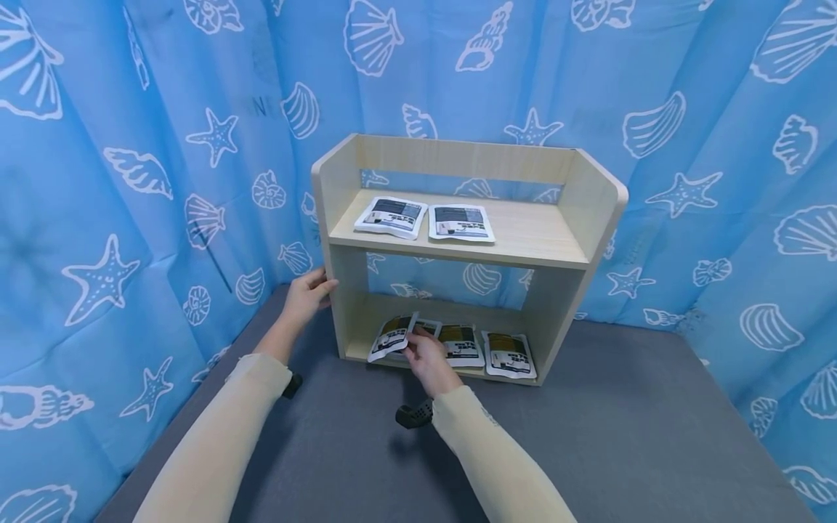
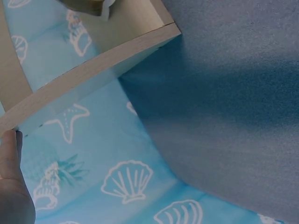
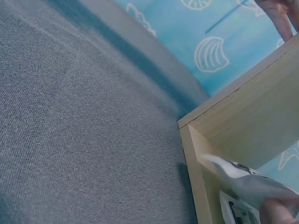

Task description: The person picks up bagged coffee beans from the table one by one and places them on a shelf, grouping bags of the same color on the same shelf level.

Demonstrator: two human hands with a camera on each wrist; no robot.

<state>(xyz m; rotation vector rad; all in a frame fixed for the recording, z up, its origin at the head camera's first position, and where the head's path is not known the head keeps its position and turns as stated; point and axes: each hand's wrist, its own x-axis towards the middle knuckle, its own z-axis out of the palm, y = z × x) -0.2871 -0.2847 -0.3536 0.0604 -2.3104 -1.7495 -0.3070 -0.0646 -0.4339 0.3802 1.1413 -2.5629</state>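
My right hand [image 1: 428,359] pinches a white-edged flat pouch [image 1: 392,334] by its right side, tilted up at the left end of the lower shelf. Under it, partly hidden, lies another pouch [image 3: 238,210]. To the right on that shelf are a pouch [image 1: 461,345] with a brown and black front and a similar pouch [image 1: 510,354]. My left hand [image 1: 307,296] touches the left side panel [image 2: 84,74] of the small wooden shelf unit [image 1: 458,250] with its fingers.
Two pouches, a left one [image 1: 391,216] and a right one [image 1: 461,222], lie on the upper shelf. The unit stands on a grey tabletop [image 1: 340,450]. Behind and beside it hangs a blue curtain [image 1: 248,181] with white shells and starfish.
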